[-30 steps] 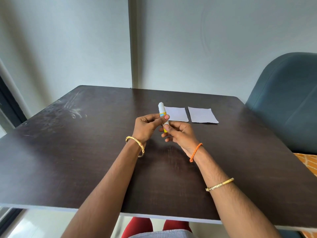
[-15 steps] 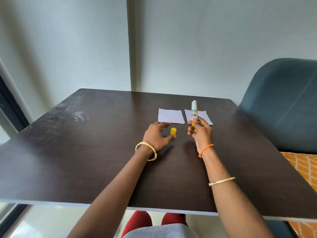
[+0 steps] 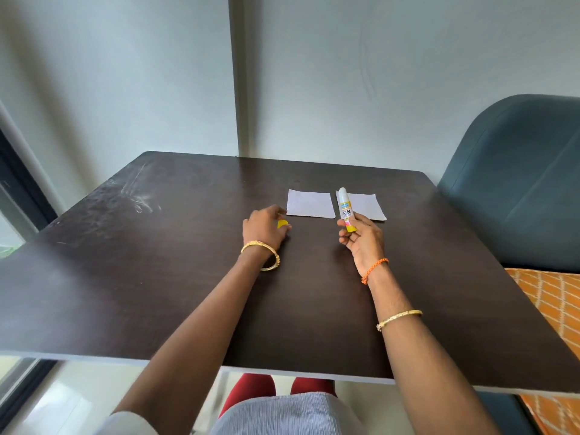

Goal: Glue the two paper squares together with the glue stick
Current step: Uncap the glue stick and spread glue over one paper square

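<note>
Nearest the camera, red trousers (image 3: 251, 390) and a pale striped top (image 3: 276, 416) sit at the bottom centre of the frame, under the front edge of the dark brown wooden tabletop (image 3: 131, 277). Both bare forearms reach up over that surface. Left of centre, the left hand (image 3: 263, 229) lies palm down on the tabletop, a gold bangle (image 3: 262, 254) at its wrist, its fingers curled loosely over the small yellow cap (image 3: 282, 223), which peeks out beside the thumb; whether they pinch it, I cannot tell. Right of centre, the right hand (image 3: 362, 238) is raised, an orange braided thread (image 3: 373, 270) on its wrist and a thin gold bracelet (image 3: 398, 318) lower on the forearm. Its fingers grip the yellow base of the white glue stick (image 3: 345, 208), upright and uncapped, tip up. Beyond the hands, two white paper squares lie flat side by side, apart: the left paper square (image 3: 310, 204) in the open, the right paper square (image 3: 365, 207) partly behind the stick. At the far right, a blue-grey upholstered chair (image 3: 518, 183) stands against the pale wall (image 3: 345, 73).
</note>
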